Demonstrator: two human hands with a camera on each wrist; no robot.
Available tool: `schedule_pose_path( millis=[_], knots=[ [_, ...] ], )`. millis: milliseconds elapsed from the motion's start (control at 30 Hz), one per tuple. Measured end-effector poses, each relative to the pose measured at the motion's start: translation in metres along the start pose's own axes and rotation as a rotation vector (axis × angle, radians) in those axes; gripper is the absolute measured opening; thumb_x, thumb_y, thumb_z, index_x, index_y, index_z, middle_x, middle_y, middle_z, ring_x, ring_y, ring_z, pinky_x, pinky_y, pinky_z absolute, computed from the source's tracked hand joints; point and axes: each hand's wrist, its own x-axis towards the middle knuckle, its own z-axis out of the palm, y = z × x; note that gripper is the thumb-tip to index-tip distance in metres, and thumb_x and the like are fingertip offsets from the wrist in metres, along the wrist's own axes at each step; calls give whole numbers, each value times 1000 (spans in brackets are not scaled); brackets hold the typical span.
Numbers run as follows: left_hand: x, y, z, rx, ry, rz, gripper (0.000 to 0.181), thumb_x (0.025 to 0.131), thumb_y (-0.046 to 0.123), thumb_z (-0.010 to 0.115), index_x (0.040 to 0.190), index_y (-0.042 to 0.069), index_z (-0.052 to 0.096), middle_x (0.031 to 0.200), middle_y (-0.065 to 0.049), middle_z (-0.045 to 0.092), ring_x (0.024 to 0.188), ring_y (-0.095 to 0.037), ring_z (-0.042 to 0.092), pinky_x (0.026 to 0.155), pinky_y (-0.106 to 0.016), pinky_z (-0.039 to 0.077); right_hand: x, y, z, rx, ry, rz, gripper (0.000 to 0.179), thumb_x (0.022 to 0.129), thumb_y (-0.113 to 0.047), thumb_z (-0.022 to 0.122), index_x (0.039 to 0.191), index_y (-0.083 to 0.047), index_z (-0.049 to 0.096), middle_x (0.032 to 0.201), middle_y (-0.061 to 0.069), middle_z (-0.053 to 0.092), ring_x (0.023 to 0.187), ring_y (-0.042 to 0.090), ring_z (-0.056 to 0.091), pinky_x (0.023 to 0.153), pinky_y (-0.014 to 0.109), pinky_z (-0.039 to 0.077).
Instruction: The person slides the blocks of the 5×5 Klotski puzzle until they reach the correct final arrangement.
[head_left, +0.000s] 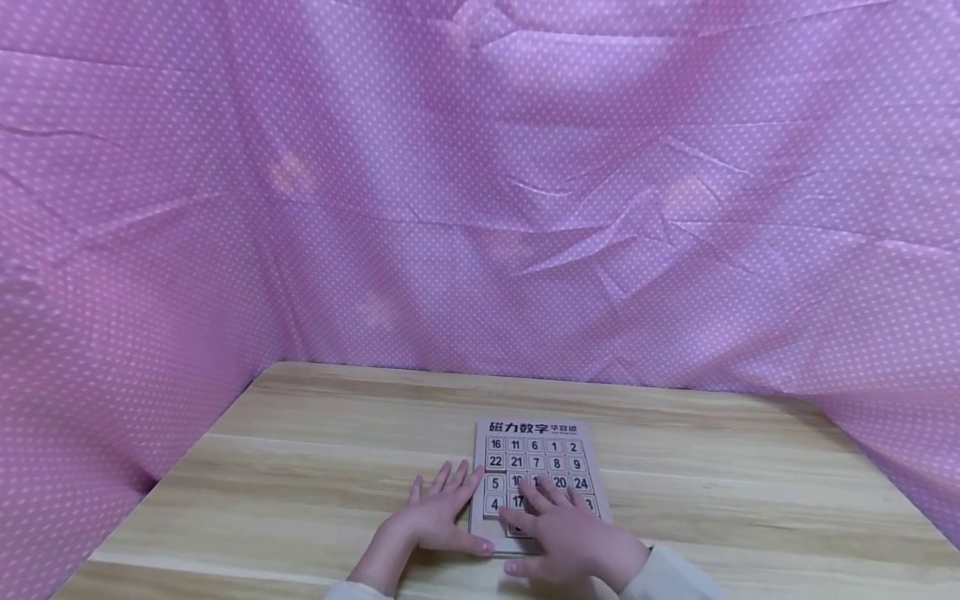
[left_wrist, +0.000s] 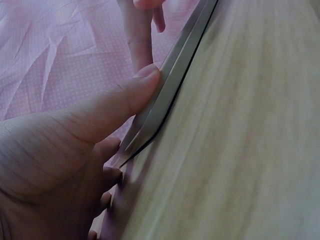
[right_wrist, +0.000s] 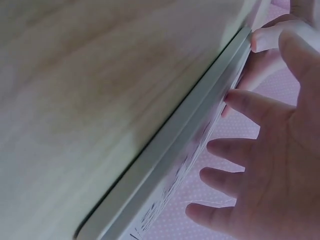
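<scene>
I see the puzzle board point(head_left: 531, 428) flat on the table point(head_left: 337, 450), pink dotted cloth point(head_left: 480, 208) behind it. L hand point(head_left: 435, 518): fingers extended along the board's L side, thumb on its near L corner, no grip. R hand point(head_left: 570, 533): fingers splayed, nothing held, over the board's near half, index tip touching it approx. by tile no. 4 point(head_left: 492, 504).

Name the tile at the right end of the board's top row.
Tile 2: the only one in that row with no neighbor on its right; tile 9 sits below.
</scene>
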Motion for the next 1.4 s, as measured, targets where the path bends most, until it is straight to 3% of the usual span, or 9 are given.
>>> schedule_pose_path(
  millis=[300, 567, 800, 1233, 1400],
  knots=[
    [1, -2, 0, -19, 8, 0, 100, 62, 59, 62, 138, 9, 19, 140, -18, 12, 126, -37, 3, 93, -59, -6, 0, 6, 1, -11, 33, -5, 71, 74, -66, 40, 131, -24, 39, 138, 15, 23, 124, 38, 15, 90, 62, 16],
    [4, -3, 0, -19, 7, -4, 102, 61, 60, 62, 138, 11, 17, 141, -17, 10, 126, -36, 1, 93, -58, -6, -41, 41, -3, 76, 85, 1, 72, 76, -61, 45, 131, -15, 39, 136, 21, 24, 121, 45, 17, 85, 67, 16],
    [6, -4, -2, -5, 8, -4, 102, 61, 60, 62, 138, 11, 17, 141, -17, 9, 126, -36, 1, 93, -58, -6, -70, 66, -2, 82, 65, 49, 72, 77, -59, 45, 127, -7, 44, 135, 23, 25, 120, 47, 16, 85, 66, 16],
    [10, -6, -1, -12, 13, 6, 102, 61, 59, 63, 138, 10, 17, 141, -18, 10, 126, -36, 2, 93, -59, -6, -57, 56, 2, 121, 61, -11, 74, 75, -59, 46, 129, -9, 41, 135, 25, 23, 118, 49, 17, 86, 66, 17],
    [12, -8, 0, -4, 12, 6, 103, 60, 61, 62, 138, 10, 17, 141, -17, 10, 126, -36, 1, 93, -59, -6, -49, 60, 2, 133, 112, 0, 72, 77, -57, 47, 128, -8, 42, 134, 27, 24, 117, 50, 18, 83, 67, 19]
  ],
)
